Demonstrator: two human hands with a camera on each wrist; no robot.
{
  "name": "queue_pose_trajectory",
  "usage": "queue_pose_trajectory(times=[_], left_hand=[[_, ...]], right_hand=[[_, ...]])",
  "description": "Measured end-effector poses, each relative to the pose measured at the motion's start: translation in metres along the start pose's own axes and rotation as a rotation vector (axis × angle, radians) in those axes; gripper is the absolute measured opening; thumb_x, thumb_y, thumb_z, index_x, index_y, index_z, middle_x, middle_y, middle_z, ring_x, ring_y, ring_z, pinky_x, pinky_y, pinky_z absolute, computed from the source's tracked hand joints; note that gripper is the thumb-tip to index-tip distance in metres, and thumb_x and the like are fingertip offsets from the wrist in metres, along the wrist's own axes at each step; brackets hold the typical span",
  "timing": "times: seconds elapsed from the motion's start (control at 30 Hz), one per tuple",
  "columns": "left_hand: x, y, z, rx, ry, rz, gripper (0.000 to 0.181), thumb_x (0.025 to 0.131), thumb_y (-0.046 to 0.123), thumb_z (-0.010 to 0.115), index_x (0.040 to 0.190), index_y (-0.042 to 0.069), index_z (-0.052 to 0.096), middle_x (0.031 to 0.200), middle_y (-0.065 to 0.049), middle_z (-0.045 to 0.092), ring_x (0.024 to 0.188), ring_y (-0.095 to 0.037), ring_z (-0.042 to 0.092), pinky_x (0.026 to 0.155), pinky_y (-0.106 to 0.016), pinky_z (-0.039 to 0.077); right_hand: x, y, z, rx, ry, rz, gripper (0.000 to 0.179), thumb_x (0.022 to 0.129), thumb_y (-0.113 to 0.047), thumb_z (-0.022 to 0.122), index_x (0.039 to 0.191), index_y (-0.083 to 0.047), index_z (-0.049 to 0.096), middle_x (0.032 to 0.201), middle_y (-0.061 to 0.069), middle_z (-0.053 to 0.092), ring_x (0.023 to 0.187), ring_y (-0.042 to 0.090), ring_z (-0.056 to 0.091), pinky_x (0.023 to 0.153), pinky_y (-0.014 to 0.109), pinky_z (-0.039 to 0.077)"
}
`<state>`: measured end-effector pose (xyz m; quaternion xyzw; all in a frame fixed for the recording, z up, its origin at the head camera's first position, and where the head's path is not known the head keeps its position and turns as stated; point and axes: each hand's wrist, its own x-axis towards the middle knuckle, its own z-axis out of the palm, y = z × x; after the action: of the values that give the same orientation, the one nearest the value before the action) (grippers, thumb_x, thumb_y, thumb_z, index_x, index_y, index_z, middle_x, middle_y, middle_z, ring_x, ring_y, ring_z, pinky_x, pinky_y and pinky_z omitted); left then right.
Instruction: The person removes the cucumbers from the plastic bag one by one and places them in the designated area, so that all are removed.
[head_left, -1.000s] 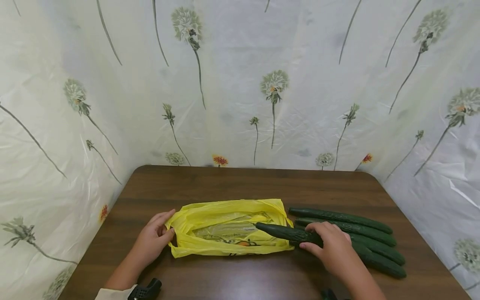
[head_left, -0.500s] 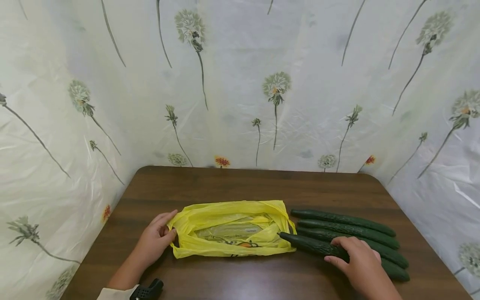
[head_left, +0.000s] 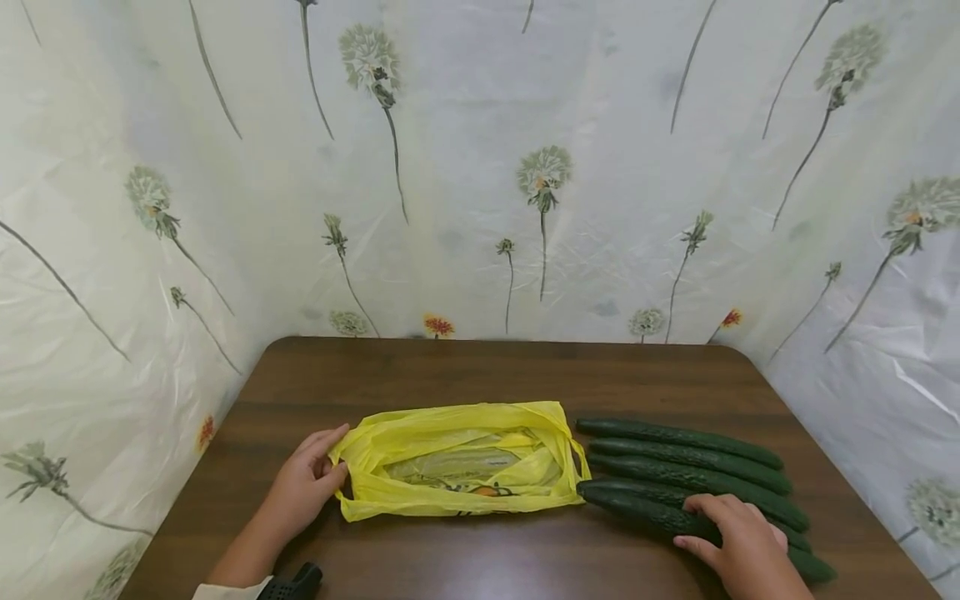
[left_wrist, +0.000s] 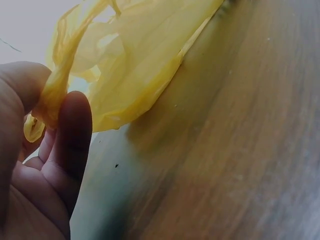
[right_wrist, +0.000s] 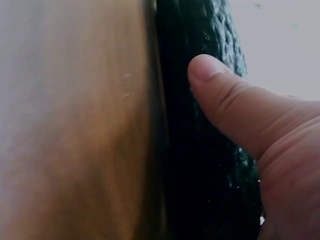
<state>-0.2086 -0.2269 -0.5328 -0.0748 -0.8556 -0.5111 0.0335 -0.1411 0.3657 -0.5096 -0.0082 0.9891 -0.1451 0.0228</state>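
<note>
A yellow plastic bag (head_left: 405,505) lies with its mouth spread wide on the table. At its left end my left hand (head_left: 303,479) pinches the bag's twisted handle (left_wrist: 59,87) between thumb and finger, as the left wrist view shows. To the right, my right hand (head_left: 746,546) grips the nearest dark green cucumber (head_left: 633,507), whose tip reaches the bag's right corner. In the right wrist view the thumb (right_wrist: 225,95) lies along this cucumber's bumpy side, close over the wood. Several more cucumbers (head_left: 678,432) lie side by side just behind it.
The brown wooden table (head_left: 450,371) has rounded far corners. A pale curtain (head_left: 465,167) printed with dandelions stands round its back and sides. A black strap device (head_left: 296,583) sits at my left wrist.
My right hand has drawn the cucumber right and toward me, from over the bag's right end to the front of the row. My left hand keeps its hold on the bag.
</note>
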Motion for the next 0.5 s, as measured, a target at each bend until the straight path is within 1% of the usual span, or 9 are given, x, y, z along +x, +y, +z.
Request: queue_pose_trajectory(times=[0.1, 0.17, 0.3, 0.37, 0.5], left_hand=[[-0.001, 0.0, -0.001, -0.006, -0.006, -0.007, 0.057, 0.099, 0.006, 0.069, 0.154, 0.008, 0.053, 0.144, -0.012, 0.055, 0.072, -0.012, 0.049, 0.061, -0.024, 0.047], [-0.001, -0.001, -0.002, -0.009, -0.004, -0.005, 0.057, 0.099, 0.006, 0.069, 0.154, 0.008, 0.053, 0.144, -0.012, 0.055, 0.072, -0.012, 0.049, 0.061, -0.024, 0.047], [-0.001, -0.001, -0.004, -0.01, 0.008, -0.003, 0.057, 0.099, 0.006, 0.069, 0.154, 0.008, 0.053, 0.144, -0.011, 0.055, 0.072, -0.012, 0.048, 0.06, -0.024, 0.046], [-0.001, -0.002, -0.004, -0.009, 0.003, -0.007, 0.057, 0.1, 0.006, 0.069, 0.154, 0.008, 0.053, 0.145, -0.011, 0.054, 0.071, -0.012, 0.048, 0.061, -0.024, 0.046], [-0.002, -0.004, -0.003, -0.012, -0.003, -0.018, 0.057, 0.1, 0.007, 0.068, 0.155, 0.008, 0.052, 0.145, -0.011, 0.054, 0.072, -0.011, 0.049, 0.061, -0.024, 0.047]], right_hand=[[-0.001, 0.002, 0.004, 0.004, 0.027, -0.007, 0.054, 0.079, -0.055, 0.085, 0.12, -0.022, 0.072, 0.115, 0.005, 0.068, 0.095, 0.026, 0.062, 0.067, 0.046, 0.047], [0.0, 0.002, 0.007, 0.003, 0.043, -0.011, 0.054, 0.079, -0.056, 0.085, 0.119, -0.022, 0.072, 0.115, 0.006, 0.068, 0.094, 0.026, 0.062, 0.067, 0.047, 0.047], [0.002, 0.002, 0.012, 0.013, 0.052, -0.013, 0.054, 0.08, -0.056, 0.085, 0.121, -0.023, 0.071, 0.117, 0.008, 0.067, 0.095, 0.029, 0.061, 0.067, 0.047, 0.045], [0.001, 0.003, 0.013, 0.012, 0.052, -0.01, 0.053, 0.08, -0.055, 0.085, 0.121, -0.023, 0.071, 0.118, 0.009, 0.066, 0.096, 0.031, 0.06, 0.068, 0.048, 0.045], [-0.001, 0.007, 0.016, 0.007, 0.064, -0.013, 0.049, 0.081, -0.047, 0.087, 0.121, -0.025, 0.071, 0.116, 0.007, 0.062, 0.095, 0.031, 0.056, 0.07, 0.048, 0.043]])
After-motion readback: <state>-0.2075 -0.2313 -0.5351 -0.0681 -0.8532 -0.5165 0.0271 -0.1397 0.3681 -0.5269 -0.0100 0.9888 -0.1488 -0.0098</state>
